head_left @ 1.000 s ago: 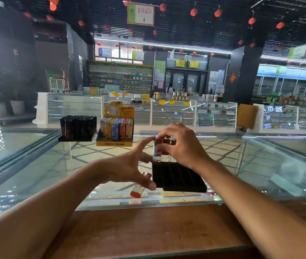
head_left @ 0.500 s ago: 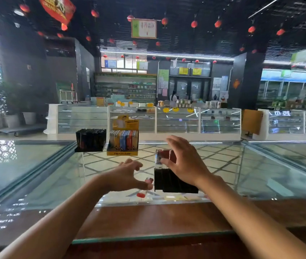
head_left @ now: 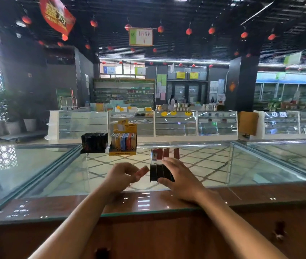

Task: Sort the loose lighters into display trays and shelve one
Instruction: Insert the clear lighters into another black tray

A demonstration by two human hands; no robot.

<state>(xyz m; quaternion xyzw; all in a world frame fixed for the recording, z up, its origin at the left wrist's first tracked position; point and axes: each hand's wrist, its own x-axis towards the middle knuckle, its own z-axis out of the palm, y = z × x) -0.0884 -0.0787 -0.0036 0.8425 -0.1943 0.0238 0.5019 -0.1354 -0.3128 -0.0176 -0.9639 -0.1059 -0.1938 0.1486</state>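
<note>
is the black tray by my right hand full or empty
Mostly empty: the black slotted plastic tray holds a few red lighters upright at its far edge; nearer slots bare.

This is a shop, and a large one; I stand at a glass-topped worktop (head_left: 36, 174) edged in wood; a black tray of lighters (head_left: 94, 142) and a yellow tray of lighters (head_left: 123, 143) sit on it for sale; across the tiled floor runs a row of glass showcases (head_left: 174, 124); behind them stand stocked shelves (head_left: 124, 92); red lanterns (head_left: 188, 31) and a hanging sign (head_left: 141, 36) fill the dark ceiling.
</note>
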